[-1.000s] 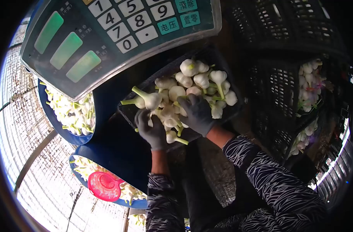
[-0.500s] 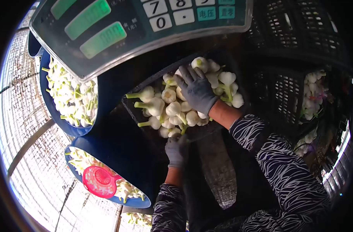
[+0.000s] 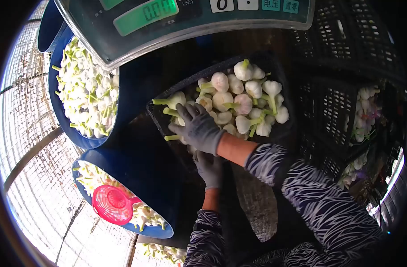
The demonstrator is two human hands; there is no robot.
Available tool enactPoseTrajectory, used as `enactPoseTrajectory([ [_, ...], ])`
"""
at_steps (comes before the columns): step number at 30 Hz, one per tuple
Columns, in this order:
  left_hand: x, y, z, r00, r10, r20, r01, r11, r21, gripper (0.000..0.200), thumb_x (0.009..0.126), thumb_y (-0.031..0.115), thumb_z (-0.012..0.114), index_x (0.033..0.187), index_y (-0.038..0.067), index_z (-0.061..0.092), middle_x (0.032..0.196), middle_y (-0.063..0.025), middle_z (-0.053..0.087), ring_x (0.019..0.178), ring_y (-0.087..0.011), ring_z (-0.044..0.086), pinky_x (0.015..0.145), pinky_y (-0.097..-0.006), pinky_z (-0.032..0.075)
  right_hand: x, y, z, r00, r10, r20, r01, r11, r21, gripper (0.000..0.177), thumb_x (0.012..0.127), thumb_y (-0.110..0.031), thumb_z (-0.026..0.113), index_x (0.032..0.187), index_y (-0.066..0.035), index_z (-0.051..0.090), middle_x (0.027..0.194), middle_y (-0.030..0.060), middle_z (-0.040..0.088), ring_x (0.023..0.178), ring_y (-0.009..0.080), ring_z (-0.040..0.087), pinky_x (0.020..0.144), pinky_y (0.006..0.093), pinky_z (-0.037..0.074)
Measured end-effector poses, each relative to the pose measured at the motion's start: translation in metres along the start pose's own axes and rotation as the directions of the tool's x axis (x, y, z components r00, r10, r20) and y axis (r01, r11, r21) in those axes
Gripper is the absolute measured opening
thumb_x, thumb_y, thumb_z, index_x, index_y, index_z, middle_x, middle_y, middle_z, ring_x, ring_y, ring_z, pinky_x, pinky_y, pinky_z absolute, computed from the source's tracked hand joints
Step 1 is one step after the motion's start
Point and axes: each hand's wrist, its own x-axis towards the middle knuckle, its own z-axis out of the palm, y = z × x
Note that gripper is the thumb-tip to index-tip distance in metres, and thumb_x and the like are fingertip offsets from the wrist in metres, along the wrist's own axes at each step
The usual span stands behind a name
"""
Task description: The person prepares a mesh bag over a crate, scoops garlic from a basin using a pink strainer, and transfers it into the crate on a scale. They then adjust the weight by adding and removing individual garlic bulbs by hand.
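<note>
Garlic bulbs (image 3: 243, 104) with short green stems fill a dark crate (image 3: 192, 80). My right hand (image 3: 200, 129), in a grey glove, lies palm down over the bulbs at the crate's left side, its fingers spread and pointing left. Just below it, my left hand (image 3: 208, 168), also gloved in grey, is at the crate's near edge. Its fingertips are partly hidden under my right hand, so what they touch cannot be made out.
A scale display (image 3: 185, 26) overhangs the top. On the left stand two blue tubs of garlic (image 3: 61, 122) (image 3: 92, 155), the lower holding a pink strainer (image 3: 112, 204). Black slatted crates (image 3: 332, 111) with more garlic are at the right.
My right hand has moved left and down across the bulbs, uncovering those in the middle and at the upper part of the crate. The view has shifted slightly.
</note>
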Motion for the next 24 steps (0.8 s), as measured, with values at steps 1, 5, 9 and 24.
enactPoseTrajectory([
  [1, -0.002, 0.001, 0.001, 0.999, 0.047, 0.01, -0.047, 0.998, 0.028, 0.053, 0.079, 0.015, 0.07, 0.125, 0.0, 0.049, 0.115, -0.0212, 0.054, 0.111, -0.0345, 0.05, 0.095, -0.0405, 0.04, 0.003, 0.002, 0.004, 0.993, 0.027, 0.114, -0.025, 0.999, -0.024, 0.027, 0.083, -0.027, 0.058, 0.108, -0.018, 0.064, 0.122, 0.0143, 0.05, 0.111, 0.0323, 0.048, 0.092, 0.0497, 0.039],
  [5, -0.002, 0.011, -0.011, 0.991, -0.06, -0.122, 0.051, 0.996, -0.076, 0.052, 0.079, 0.011, 0.067, 0.126, -0.001, 0.049, 0.119, -0.0205, 0.053, 0.113, -0.0355, 0.049, 0.097, -0.042, 0.04, 0.012, 0.011, 0.003, 0.984, 0.123, 0.131, -0.135, 0.987, 0.089, 0.022, 0.082, -0.023, 0.058, 0.101, -0.015, 0.064, 0.111, 0.0101, 0.054, 0.102, 0.0275, 0.052, 0.085, 0.0445, 0.044],
  [9, 0.017, 0.005, -0.018, 0.969, 0.027, -0.246, -0.041, 0.998, -0.053, 0.046, 0.081, 0.006, 0.063, 0.124, -0.002, 0.051, 0.119, -0.0205, 0.053, 0.113, -0.0346, 0.05, 0.098, -0.0411, 0.04, 0.015, 0.033, -0.016, 0.98, 0.079, -0.18, -0.059, 0.992, 0.113, 0.029, 0.081, -0.024, 0.061, 0.105, -0.008, 0.059, 0.104, 0.0079, 0.056, 0.092, 0.0242, 0.056, 0.08, 0.0383, 0.047],
  [24, 0.142, 0.037, -0.054, 0.901, 0.413, -0.13, -0.365, 0.886, 0.286, 0.046, 0.079, -0.004, 0.052, 0.124, 0.005, 0.055, 0.117, -0.016, 0.057, 0.108, -0.033, 0.057, 0.088, -0.0398, 0.049, 0.007, 0.028, -0.024, 0.711, 0.702, 0.049, -0.386, 0.331, 0.861, 0.014, 0.073, -0.011, 0.068, 0.084, -0.004, 0.062, 0.084, 0.0113, 0.064, 0.077, 0.0231, 0.063, 0.069, 0.0337, 0.05],
])
